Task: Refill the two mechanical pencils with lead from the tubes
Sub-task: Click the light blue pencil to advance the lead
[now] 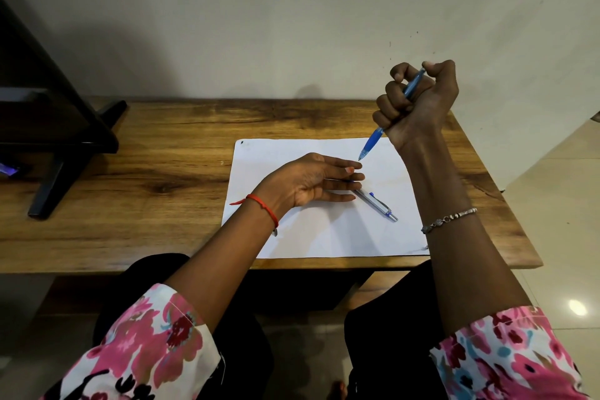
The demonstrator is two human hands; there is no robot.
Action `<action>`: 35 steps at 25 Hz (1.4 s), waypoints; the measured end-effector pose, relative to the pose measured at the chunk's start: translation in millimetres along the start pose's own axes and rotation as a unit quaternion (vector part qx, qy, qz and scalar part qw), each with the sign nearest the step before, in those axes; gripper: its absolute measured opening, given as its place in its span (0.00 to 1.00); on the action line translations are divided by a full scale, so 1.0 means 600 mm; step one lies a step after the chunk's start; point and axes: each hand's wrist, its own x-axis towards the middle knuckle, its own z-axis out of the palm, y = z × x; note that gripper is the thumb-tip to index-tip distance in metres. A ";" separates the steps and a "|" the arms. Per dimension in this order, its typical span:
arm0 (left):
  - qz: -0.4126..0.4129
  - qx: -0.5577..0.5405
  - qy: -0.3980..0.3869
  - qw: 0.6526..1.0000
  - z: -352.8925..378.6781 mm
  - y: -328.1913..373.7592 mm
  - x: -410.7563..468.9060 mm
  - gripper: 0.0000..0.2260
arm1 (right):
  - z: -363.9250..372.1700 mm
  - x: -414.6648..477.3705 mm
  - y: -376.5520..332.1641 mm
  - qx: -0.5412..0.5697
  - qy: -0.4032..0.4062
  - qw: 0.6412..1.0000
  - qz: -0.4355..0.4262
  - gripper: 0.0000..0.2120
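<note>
My right hand [417, 104] is raised above the desk's far right and grips a blue mechanical pencil [373, 141] in a fist, tip pointing down-left over the white paper [324, 234], thumb on its top end. My left hand [311, 182] lies over the middle of the paper with straight fingers, palm turned sideways. A silver-white mechanical pencil [378, 204] lies on the paper, partly under those fingers. A thin dark line, possibly lead, shows between the left fingers. No lead tube is visible.
The wooden desk [146, 172] stands against a pale wall. A black stand [55, 127] occupies the desk's left part. The desk's front edge runs just past the paper, with my lap below it. Tiled floor lies at the right.
</note>
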 end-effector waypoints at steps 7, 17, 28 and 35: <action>-0.004 0.002 0.002 1.000 0.002 0.001 -0.001 0.07 | 0.001 0.000 0.002 0.005 0.007 1.000 0.007 0.20; 0.005 0.006 -0.004 1.000 0.000 0.001 0.000 0.07 | 0.002 -0.001 0.000 0.006 0.010 1.000 0.012 0.19; 0.011 0.004 -0.003 1.000 -0.002 0.000 0.004 0.05 | 0.000 0.001 0.000 0.019 0.026 0.999 0.008 0.20; 0.009 0.009 0.001 1.000 -0.004 0.000 0.007 0.05 | 0.000 0.002 0.000 0.017 0.029 0.999 0.010 0.20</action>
